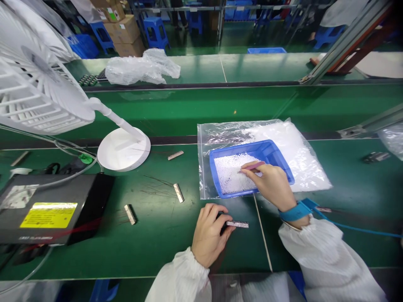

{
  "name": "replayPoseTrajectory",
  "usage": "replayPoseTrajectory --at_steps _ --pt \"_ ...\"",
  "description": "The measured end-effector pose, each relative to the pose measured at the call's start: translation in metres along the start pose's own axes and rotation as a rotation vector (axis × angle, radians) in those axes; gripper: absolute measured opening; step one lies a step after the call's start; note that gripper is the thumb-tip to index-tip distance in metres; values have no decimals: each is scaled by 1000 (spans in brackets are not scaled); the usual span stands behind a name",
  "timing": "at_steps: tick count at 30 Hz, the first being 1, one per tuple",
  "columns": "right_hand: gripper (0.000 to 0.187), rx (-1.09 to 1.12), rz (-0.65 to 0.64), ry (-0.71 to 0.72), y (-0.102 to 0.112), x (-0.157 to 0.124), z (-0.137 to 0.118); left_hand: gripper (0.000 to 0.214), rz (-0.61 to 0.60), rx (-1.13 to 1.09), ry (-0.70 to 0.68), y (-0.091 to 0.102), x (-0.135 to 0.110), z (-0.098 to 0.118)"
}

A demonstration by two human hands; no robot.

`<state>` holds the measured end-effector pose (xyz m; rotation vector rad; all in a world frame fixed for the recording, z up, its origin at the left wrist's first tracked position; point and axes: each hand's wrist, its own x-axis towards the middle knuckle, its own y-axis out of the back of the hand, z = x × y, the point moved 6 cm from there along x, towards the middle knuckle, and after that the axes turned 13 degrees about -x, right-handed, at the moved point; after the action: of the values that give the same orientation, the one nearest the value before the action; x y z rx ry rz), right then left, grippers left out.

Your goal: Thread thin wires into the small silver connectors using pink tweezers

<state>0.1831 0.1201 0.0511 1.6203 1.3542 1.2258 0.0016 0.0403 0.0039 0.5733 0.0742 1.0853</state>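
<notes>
My left hand (pixel 211 235) is closed around one end of a small strip-shaped part (pixel 237 224) with a pale speckled face, just above the green bench. In my right hand (pixel 274 184) are pink tweezers (pixel 254 165), pinched between thumb and fingers. Their tip points into the small white parts (pixel 231 174) filling much of a blue plastic tray (pixel 220 195); whether it grips one is too small to tell. A blue wrist strap (pixel 294 212) circles my right wrist. The tray rests on a clear zip bag (pixel 302 167) containing more white material.
Similar strips (pixel 178 193) lie to the left, some with thin wires. A white fan (pixel 124 149) and a black box with a yellow label (pixel 48 214) stand farther left. A blue cord (pixel 355 228) trails right. Bubble wrap (pixel 141 67) sits on the rear ledge.
</notes>
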Motion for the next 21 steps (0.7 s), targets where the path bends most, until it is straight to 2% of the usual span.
replayPoseTrajectory --at_steps 4,8,11,14,17,21 --pt "17 25 13 4 0 1 1 7 -5 3 2 -1 -1 -1" --pt "18 173 32 -26 13 -7 -2 8 -2 -3 6 -1 0 -2" --pt "17 299 34 -28 27 -27 -13 9 -4 1 18 -2 0 -2" --pt "12 354 -10 51 34 -56 -31 10 -32 3 49 -2 2 -3" --pt "13 393 -57 93 28 -82 -41 13 -50 -8 76 -3 3 -5" --pt "14 379 -97 62 11 -100 -39 14 -45 -13 79 -3 3 -6"
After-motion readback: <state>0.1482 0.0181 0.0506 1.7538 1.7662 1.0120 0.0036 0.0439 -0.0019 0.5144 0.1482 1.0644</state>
